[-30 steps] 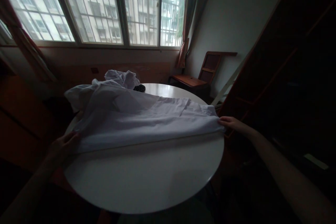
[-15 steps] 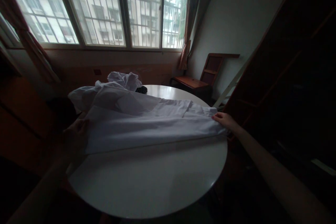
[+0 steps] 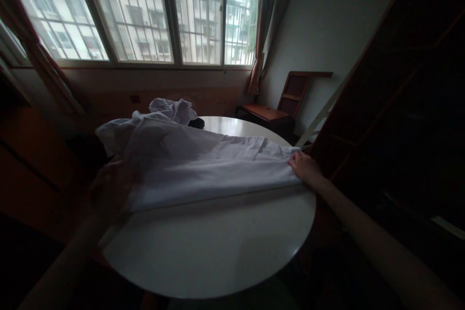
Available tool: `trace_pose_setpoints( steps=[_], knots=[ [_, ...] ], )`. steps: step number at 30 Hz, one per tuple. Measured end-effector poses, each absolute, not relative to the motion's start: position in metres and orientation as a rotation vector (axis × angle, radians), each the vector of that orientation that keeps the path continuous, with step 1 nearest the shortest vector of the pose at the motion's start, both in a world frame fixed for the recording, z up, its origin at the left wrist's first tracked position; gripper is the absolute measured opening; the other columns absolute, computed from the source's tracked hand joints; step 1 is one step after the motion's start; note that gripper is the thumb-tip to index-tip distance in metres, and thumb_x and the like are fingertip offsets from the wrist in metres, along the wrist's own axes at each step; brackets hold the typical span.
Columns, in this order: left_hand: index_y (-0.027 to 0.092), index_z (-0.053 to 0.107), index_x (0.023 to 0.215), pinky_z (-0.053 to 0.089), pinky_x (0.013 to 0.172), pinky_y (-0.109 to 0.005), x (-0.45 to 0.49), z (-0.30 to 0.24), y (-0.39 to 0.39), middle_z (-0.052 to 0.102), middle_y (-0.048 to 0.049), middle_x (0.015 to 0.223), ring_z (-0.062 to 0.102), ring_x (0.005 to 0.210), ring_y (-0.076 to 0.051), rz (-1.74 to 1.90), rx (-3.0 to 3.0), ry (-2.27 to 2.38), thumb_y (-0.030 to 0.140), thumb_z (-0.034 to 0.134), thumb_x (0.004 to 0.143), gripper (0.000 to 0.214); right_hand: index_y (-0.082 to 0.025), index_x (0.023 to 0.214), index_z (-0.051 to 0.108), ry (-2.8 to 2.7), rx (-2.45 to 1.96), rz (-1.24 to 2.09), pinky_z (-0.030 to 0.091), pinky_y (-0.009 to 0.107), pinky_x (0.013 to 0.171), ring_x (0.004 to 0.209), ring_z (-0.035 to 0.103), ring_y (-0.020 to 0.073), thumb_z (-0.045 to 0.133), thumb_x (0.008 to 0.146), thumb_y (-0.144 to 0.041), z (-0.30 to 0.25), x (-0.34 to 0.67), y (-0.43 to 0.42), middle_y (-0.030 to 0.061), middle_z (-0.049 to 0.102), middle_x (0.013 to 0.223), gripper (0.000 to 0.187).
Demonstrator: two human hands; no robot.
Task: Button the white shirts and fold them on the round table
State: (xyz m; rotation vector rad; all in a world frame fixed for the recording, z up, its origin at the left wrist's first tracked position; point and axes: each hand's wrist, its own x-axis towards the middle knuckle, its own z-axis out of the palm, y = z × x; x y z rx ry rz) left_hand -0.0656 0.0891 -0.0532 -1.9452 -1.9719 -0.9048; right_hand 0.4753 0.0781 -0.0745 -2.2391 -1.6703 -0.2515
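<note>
White cloth [image 3: 214,172] is spread across the round table [image 3: 218,252] in front of me, its near edge running almost straight from side to side and its far left part bunched into a loose, crumpled heap. Through the head camera I see the right hand [image 3: 306,167] at the cloth's right end, fingers drawn together and pinching the fabric near the table's rim. At the opposite end is the left hand [image 3: 114,186], dark and blurred against the fabric; I cannot tell how far open it is or whether it grips anything. Just beside the heap I make out a small dark item [image 3: 196,123] on the tabletop. Beyond the table I have a wooden chair [image 3: 267,112] near the wall and, farther left, barred windows [image 3: 131,19].
</note>
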Motion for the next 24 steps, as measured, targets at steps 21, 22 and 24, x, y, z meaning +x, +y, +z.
trace_pose_setpoints(
  steps=[21, 22, 24],
  knots=[
    [0.018, 0.036, 0.133, 0.023, 0.105, -0.038, 0.078, -0.101, 0.123, 0.03, -0.007, 0.142, 0.023, 0.131, -0.023, -0.273, -2.837, -1.296, 0.05, 0.025, 0.087, 0.057, -0.011, 0.128, 0.042, -2.462, -1.286, 0.08, 0.028, 0.041, 0.103, 0.127, 0.032, 0.0227, 0.035, 0.088, -0.043, -0.105, 0.305, 0.094, 0.014, 0.041, 0.134, 0.052],
    [0.018, 0.036, 0.133, 0.023, 0.105, -0.038, 0.069, -0.099, 0.125, 0.031, -0.0068, 0.141, 0.023, 0.131, -0.023, -0.251, -2.811, -1.343, 0.05, 0.024, 0.087, 0.058, -0.012, 0.129, 0.042, -2.473, -1.289, 0.082, 0.027, 0.04, 0.104, 0.128, 0.031, 0.0222, 0.034, 0.088, -0.045, -0.103, 0.312, 0.093, 0.0133, 0.039, 0.136, 0.054],
    [0.017, 0.037, 0.133, 0.024, 0.104, -0.038, 0.048, -0.097, 0.131, 0.031, -0.0075, 0.141, 0.024, 0.131, -0.023, -0.199, -2.756, -1.431, 0.051, 0.024, 0.086, 0.059, -0.013, 0.13, 0.04, -2.491, -1.303, 0.082, 0.026, 0.039, 0.105, 0.129, 0.029, 0.021, 0.031, 0.088, -0.048, -0.1, 0.327, 0.089, 0.0117, 0.037, 0.137, 0.056]
  ],
)
